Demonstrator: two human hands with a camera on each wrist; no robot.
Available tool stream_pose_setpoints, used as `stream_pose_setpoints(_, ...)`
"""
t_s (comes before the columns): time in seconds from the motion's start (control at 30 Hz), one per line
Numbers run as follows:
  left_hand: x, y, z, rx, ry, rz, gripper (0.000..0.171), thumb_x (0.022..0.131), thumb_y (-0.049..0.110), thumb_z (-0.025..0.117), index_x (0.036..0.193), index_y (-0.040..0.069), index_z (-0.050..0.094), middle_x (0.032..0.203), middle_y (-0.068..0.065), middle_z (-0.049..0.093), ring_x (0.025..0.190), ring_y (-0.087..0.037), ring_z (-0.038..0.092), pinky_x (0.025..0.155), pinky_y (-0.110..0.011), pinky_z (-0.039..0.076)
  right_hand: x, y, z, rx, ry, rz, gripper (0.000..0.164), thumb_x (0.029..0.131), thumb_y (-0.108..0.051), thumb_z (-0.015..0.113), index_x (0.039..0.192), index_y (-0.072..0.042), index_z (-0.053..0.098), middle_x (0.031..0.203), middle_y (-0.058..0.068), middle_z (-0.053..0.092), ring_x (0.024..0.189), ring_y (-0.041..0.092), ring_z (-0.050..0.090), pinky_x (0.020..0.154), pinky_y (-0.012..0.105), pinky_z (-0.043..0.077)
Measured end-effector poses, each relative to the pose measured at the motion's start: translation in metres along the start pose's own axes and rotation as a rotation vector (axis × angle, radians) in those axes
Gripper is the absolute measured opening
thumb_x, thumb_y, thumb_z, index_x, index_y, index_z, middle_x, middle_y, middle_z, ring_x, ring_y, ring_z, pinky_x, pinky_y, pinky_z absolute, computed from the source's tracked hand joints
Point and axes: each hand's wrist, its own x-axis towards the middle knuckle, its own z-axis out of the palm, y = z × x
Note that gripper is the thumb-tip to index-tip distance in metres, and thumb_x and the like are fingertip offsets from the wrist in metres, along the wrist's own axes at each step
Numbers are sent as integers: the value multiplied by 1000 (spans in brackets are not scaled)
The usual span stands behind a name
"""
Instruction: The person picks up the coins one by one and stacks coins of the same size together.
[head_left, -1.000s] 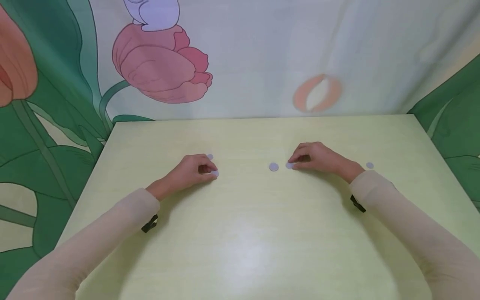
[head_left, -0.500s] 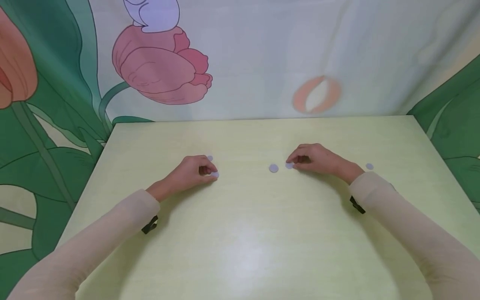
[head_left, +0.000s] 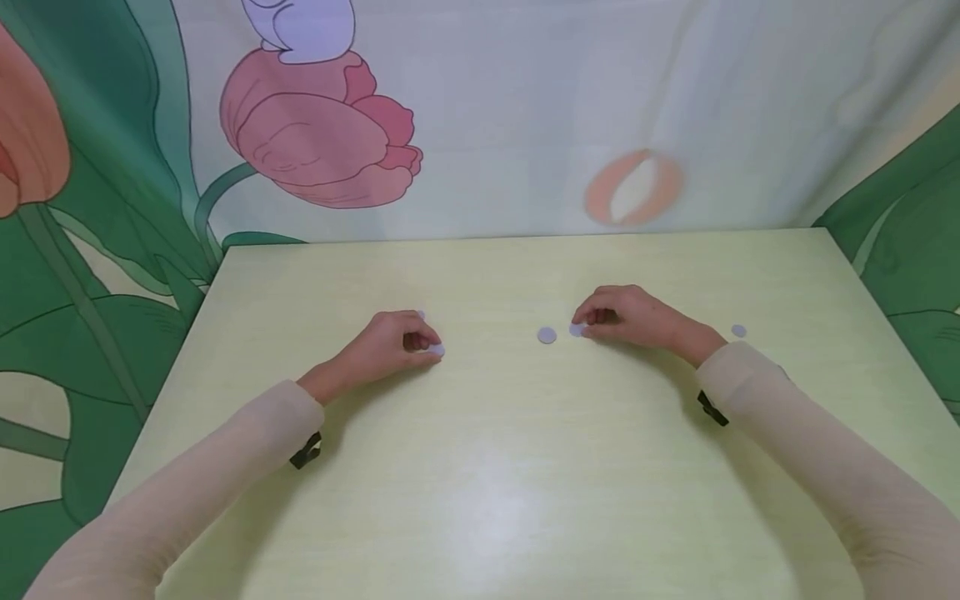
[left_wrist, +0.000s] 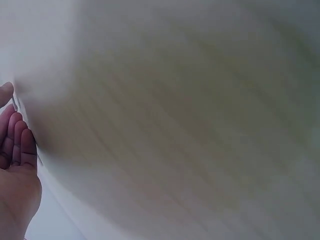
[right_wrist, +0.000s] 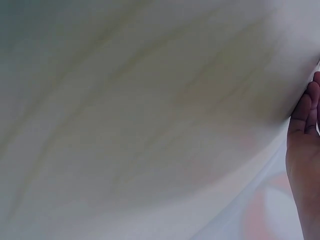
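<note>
In the head view my left hand (head_left: pixel 390 343) pinches a small pale lilac disc (head_left: pixel 438 351) between thumb and fingertips, low over the table. Just behind its knuckles, a second lilac disc (head_left: pixel 422 315) peeks out, mostly covered. My right hand (head_left: pixel 628 314) has thumb and fingertips on another lilac disc (head_left: pixel 577 330) right of centre. Left of that one lies a flat lilac disc (head_left: pixel 547 335), a short gap from the fingertips. Each wrist view catches only part of a hand at its edge, the left hand (left_wrist: pixel 20 155) and the right hand (right_wrist: pixel 306 125), with no disc visible.
One more lilac disc (head_left: pixel 738 331) lies beyond the right wrist. The pale wooden table (head_left: pixel 480 467) ends at a back edge against a printed curtain (head_left: pixel 510 117) with flowers. Dark wrist mounts (head_left: pixel 306 451) hang below the sleeves.
My left hand has shifted slightly to the right with its disc, covering more of the disc behind it. The right hand stays nearly still at its disc.
</note>
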Motion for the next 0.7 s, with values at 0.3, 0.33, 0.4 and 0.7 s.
stream_pose_setpoints(0.3,14,19,6,-22,-13,38,16,86,18,83,100,10,78,91,3,68,84,-14,61,78,-29,53,-2,-1,-1,13,18,28,22,92,-12,77,114,-11,73,97,-2,66,90,14,60,85,31,53)
stream_pose_setpoints(0.33,16,21,6,-25,-9,37,16,86,17,83,99,11,78,91,4,68,84,-14,61,78,-29,53,-2,-1,-1,23,19,41,21,92,-13,77,113,-12,73,97,-2,66,90,14,60,85,31,53)
stream_pose_setpoints(0.4,20,24,7,-31,-5,46,16,86,17,83,99,10,78,90,3,68,83,-14,60,77,-29,52,-2,0,-1,25,15,57,19,92,-17,78,110,-14,74,98,-3,66,91,14,59,86,31,52)
stream_pose_setpoints(0.7,30,39,15,-44,12,105,19,85,17,84,101,8,78,92,0,67,84,-15,59,77,-27,52,-1,4,2,16,6,41,15,92,-21,78,107,-20,75,97,-6,64,90,12,59,85,26,52)
